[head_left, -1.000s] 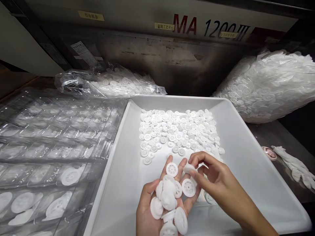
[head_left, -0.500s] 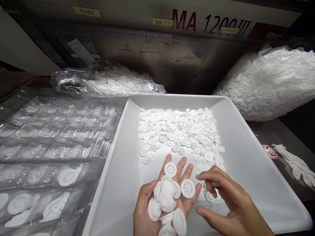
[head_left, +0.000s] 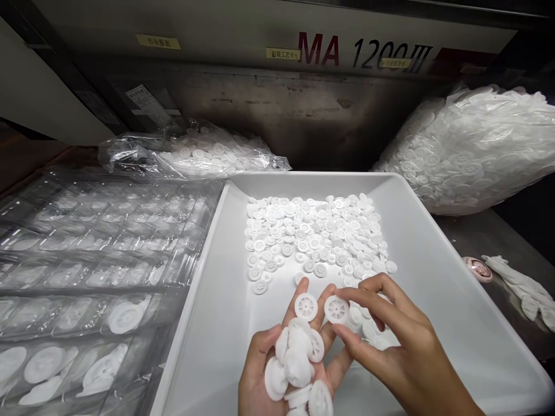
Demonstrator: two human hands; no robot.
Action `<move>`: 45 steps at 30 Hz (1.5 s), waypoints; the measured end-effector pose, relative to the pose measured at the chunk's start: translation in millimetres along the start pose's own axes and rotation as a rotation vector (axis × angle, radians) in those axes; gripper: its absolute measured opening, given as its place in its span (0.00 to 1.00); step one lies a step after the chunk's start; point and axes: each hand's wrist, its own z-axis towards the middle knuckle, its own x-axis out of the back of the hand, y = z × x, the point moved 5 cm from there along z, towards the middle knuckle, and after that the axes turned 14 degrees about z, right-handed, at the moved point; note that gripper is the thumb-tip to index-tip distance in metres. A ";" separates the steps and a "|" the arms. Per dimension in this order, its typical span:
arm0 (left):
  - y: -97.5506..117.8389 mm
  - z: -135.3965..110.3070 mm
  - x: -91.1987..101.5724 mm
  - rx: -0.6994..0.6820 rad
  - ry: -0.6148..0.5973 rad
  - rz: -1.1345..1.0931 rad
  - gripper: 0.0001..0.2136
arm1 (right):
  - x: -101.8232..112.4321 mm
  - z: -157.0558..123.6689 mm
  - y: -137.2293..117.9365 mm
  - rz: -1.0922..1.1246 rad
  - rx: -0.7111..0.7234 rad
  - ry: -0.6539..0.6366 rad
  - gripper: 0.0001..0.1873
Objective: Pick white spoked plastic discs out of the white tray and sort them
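My left hand [head_left: 264,370] lies palm up over the near part of a white tray [head_left: 437,271], cupping several white plastic wheels [head_left: 297,358]. One spoked wheel [head_left: 306,305] rests on its fingertips. My right hand [head_left: 390,341] reaches in from the right and pinches another white spoked wheel [head_left: 336,309] between thumb and forefinger, right beside the left fingertips. A spread of many small white wheels [head_left: 316,234] covers the far half of the tray.
Clear blister trays [head_left: 87,260] holding white parts lie to the left. A clear bag of wheels [head_left: 195,153] sits behind them, and a large full bag [head_left: 477,147] at the right. A white glove [head_left: 524,289] and a pink disc [head_left: 479,268] lie right of the tray. A machine wall stands behind.
My right hand dipped toward the tray's loose wheels, then came back up to the left fingertips pinching a spoked wheel. The left hand stayed cupped with its pile.
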 end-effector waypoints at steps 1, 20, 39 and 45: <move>0.7 0.3 2.5 -0.027 0.046 0.050 0.19 | -0.8 0.6 1.0 -0.006 -0.009 -0.030 0.19; -10.4 1.3 6.5 0.069 0.034 -0.029 0.21 | -23.3 22.7 -17.3 -0.040 -0.205 -0.281 0.06; -0.8 -0.4 6.8 0.065 0.021 -0.079 0.19 | -10.1 -2.7 13.0 0.178 -0.362 -0.029 0.03; -0.4 -0.6 4.7 0.083 0.048 -0.057 0.19 | -23.1 -10.7 22.0 0.348 -0.507 0.048 0.06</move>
